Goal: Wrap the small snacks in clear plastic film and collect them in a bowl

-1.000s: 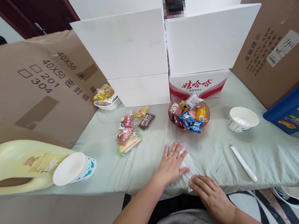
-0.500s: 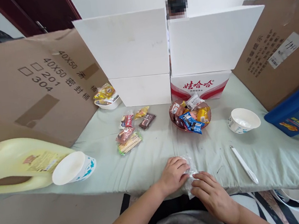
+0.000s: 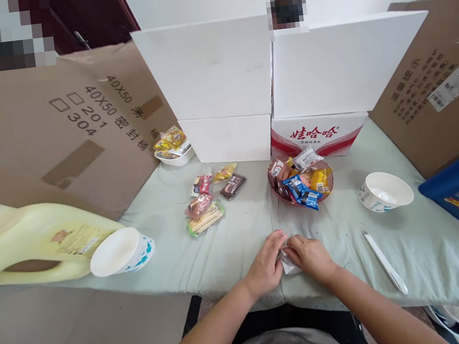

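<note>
- Fingertips of both hands met over a small clear plastic wrapper (image 3: 288, 263) at the near edge of the table; the left hand (image 3: 266, 264) pinched its left side with curled fingers, and the right hand (image 3: 310, 255) closed on its right side.
- The wrapper lay crumpled between the two hands, low against the pale green tablecloth (image 3: 229, 244), mostly hidden by the fingers; what it held, if anything, could not be told.
- The step in hand appeared to be folding or bunching the wrapper small. Any next move would call for a firm two-handed pinch, since thin film springs open when released.
- Just beyond the hands sat a reddish glass bowl of wrapped snacks (image 3: 300, 185), packets in blue, yellow and brown heaped inside.
- To the far left of it, loose snack packets (image 3: 208, 205) lay on the cloth, and a white dish of yellow packets (image 3: 172, 148) stood farther back.
- A white paper bowl (image 3: 384, 191) stood upright at right, with a white plastic utensil (image 3: 384, 261) lying nearer.
- Another paper bowl (image 3: 121, 252) lay tipped at left, beside a pale yellow jug (image 3: 34, 244) on its side.
- White boxes (image 3: 285, 77) and cardboard sheets (image 3: 59, 130) walled the far side; a second person showed behind them.
</note>
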Demonstrator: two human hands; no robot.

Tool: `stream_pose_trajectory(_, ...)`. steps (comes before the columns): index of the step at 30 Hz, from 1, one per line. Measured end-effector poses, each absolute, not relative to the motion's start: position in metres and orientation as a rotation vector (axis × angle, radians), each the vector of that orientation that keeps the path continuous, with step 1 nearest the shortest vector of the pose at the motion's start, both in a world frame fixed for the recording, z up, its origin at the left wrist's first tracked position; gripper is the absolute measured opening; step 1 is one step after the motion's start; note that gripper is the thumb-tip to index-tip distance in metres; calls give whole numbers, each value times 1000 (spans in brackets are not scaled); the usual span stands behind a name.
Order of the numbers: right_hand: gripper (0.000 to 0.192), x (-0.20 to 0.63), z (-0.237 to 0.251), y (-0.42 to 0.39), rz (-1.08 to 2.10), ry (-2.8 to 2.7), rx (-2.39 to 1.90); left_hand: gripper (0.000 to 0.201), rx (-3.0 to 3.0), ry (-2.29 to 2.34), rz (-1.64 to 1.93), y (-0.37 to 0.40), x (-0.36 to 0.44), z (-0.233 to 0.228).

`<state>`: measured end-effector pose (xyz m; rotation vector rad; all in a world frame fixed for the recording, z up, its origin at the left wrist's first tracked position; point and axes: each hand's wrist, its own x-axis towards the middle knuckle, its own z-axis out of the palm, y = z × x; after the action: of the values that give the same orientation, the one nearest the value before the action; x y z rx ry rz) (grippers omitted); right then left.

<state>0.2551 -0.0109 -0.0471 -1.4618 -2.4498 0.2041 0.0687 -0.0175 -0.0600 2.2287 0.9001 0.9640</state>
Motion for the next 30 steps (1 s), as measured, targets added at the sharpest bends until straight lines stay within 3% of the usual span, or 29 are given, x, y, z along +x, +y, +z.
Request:
stream_pose_trajectory(3, 19, 253, -50, -13, 180, -2419, -1496, 65, 2210, 979, 1075, -19, 69, -55)
stream_pose_trajectory(6, 16, 251, -51, -15, 165, -2387, -1510, 36, 2270, 1061, 1252, -24, 67, -52)
stream_pose_trajectory(9, 16, 251, -52, -17, 159, -2359, -1503, 9, 2551, 866, 1139, -28, 68, -52)
stream_pose_trajectory(12, 18, 254, -52, -18, 150, -2337, -1481, 14, 2694, 811, 915, -28, 71, -52)
stream_pose_trajectory(18, 19, 257, -52, -20, 53, -2281, -1523, 16, 2633, 910, 790, -25, 75, -50)
stream_pose_trajectory(30, 22, 268, -56, -14, -32, -2201, -1548, 11, 2627, 963, 767, -22, 79, -52)
